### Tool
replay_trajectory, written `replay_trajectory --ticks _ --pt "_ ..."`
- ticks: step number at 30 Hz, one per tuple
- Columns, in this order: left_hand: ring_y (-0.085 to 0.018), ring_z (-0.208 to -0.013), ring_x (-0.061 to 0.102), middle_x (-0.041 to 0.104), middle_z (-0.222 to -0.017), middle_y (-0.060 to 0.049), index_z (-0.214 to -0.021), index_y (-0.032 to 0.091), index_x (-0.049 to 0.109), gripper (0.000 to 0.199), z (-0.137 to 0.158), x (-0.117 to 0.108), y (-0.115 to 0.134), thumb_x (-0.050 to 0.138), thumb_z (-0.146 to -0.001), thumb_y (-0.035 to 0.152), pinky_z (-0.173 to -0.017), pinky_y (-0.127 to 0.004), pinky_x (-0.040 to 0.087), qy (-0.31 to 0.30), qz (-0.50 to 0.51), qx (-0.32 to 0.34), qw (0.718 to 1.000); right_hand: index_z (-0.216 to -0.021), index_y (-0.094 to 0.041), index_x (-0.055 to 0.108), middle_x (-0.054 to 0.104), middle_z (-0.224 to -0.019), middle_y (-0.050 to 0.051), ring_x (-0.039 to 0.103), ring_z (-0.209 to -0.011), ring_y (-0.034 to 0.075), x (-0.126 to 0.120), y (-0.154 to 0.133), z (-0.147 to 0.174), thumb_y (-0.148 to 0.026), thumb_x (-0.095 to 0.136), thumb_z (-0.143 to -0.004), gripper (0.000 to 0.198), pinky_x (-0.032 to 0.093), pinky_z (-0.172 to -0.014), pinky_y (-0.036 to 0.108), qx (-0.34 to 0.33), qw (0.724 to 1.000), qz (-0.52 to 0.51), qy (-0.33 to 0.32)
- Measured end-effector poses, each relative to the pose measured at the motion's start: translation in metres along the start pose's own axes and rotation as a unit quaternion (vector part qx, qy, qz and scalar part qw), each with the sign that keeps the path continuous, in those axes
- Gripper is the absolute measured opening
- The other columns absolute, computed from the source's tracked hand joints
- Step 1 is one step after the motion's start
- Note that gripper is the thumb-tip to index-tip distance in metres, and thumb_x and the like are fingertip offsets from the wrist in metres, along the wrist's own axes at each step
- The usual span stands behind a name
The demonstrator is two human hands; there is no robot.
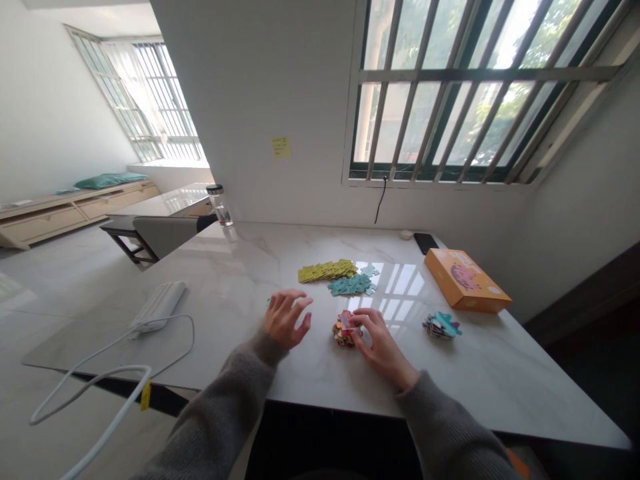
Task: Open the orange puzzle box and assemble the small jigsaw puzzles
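Note:
My right hand [381, 341] is at a small stack of multicoloured puzzle pieces [343, 335] near the front of the table, its thumb and fingers closed on a puzzle piece [352, 322] at the top. To the left, my left hand [287, 319] hovers just over the table with curved fingers apart and nothing in them. A bit of teal [269, 301] shows behind it, mostly hidden. Beyond both hands lie overlapping yellow-green puzzle pieces [327, 271] and a heap of teal puzzle pieces [351, 285]. Another mixed pile of puzzle pieces [442, 325] sits to the right.
An orange box [465, 280] lies at the right edge, with a black phone [425, 243] behind it. At the back left stands a clear bottle [221, 205]. A white power strip [160, 305] with a looping cable [107, 375] occupies the left side.

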State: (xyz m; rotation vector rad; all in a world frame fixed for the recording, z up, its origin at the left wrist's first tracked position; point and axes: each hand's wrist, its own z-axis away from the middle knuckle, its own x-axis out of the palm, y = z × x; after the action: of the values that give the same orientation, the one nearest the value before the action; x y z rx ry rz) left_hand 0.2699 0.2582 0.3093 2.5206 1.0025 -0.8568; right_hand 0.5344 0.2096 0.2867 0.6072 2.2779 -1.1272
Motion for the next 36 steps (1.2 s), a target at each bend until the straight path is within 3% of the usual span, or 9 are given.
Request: replay_trajectory --ticks 2,5,10,15,23,29,36 --pt "-0.025 -0.097 0.056 0.065 -0.101 -0.008 -0.110 0.021 0.060 0.025 -0.006 0.008 0.024 0.058 -0.086 0.019 -0.088 -0.041 0.045 -0.053 0.077 0.021 0.995 -0.110 -0.026 0.061 0.055 -0.123 0.010 0.050 -0.119 0.028 0.000 -0.001 0.001 -0.017 0.059 -0.089 0.023 0.045 -0.102 0.049 -0.013 1.000 0.024 -0.016" --pt "-0.025 -0.103 0.056 0.064 -0.109 -0.008 -0.117 0.022 0.059 0.032 -0.009 0.026 0.048 0.060 -0.085 0.022 -0.090 -0.041 0.047 -0.122 0.167 0.011 0.978 -0.107 -0.027 0.061 0.057 -0.120 0.009 0.052 -0.116 0.027 -0.001 -0.001 0.001 -0.017 0.061 -0.088 0.022 0.047 -0.100 0.049 -0.015 0.999 0.040 -0.022" --pt "-0.027 -0.114 0.051 0.061 -0.121 -0.009 -0.123 0.023 0.056 0.045 -0.006 0.048 0.055 0.069 -0.080 0.025 -0.100 -0.046 0.046 -0.140 0.250 -0.036 0.957 -0.106 -0.025 0.059 0.058 -0.115 0.009 0.052 -0.113 0.027 -0.002 0.004 0.000 -0.016 0.067 -0.083 0.026 0.049 -0.098 0.047 -0.024 1.000 0.018 -0.008" --pt "-0.027 -0.114 0.052 0.061 -0.119 -0.008 -0.113 0.025 0.059 0.037 -0.002 0.041 0.056 0.067 -0.077 0.017 -0.101 -0.046 0.046 -0.129 0.281 -0.047 0.950 -0.107 -0.026 0.058 0.059 -0.117 0.008 0.051 -0.118 0.026 -0.003 -0.004 0.000 -0.022 0.068 -0.086 0.024 0.047 -0.101 0.047 -0.040 0.999 -0.028 -0.009" --pt "-0.025 -0.106 0.054 0.052 -0.109 -0.009 -0.096 0.021 0.058 0.029 0.031 0.009 0.043 0.058 -0.070 0.009 -0.097 -0.042 0.049 -0.130 0.246 -0.134 0.951 -0.114 -0.024 0.057 0.053 -0.129 0.012 0.047 -0.127 0.028 -0.008 -0.005 0.002 -0.024 0.058 -0.091 0.024 0.042 -0.107 0.048 -0.009 1.000 0.002 0.010" --pt "-0.027 -0.099 0.052 0.053 -0.102 -0.008 -0.088 0.021 0.057 0.027 0.043 0.009 0.034 0.056 -0.065 0.009 -0.091 -0.045 0.047 -0.228 0.131 -0.149 0.953 -0.107 -0.024 0.061 0.060 -0.120 0.010 0.053 -0.115 0.028 0.000 0.011 0.002 -0.025 0.061 -0.090 0.017 0.044 -0.099 0.049 0.015 0.997 0.069 -0.007" --pt "-0.029 -0.104 0.051 0.056 -0.108 -0.007 -0.091 0.023 0.056 0.028 0.042 0.010 0.038 0.056 -0.066 0.010 -0.094 -0.047 0.044 -0.244 0.114 -0.140 0.953 -0.110 -0.025 0.061 0.064 -0.120 0.010 0.055 -0.114 0.029 -0.002 0.012 0.002 -0.026 0.064 -0.090 0.020 0.044 -0.097 0.049 -0.001 0.997 0.069 0.029"
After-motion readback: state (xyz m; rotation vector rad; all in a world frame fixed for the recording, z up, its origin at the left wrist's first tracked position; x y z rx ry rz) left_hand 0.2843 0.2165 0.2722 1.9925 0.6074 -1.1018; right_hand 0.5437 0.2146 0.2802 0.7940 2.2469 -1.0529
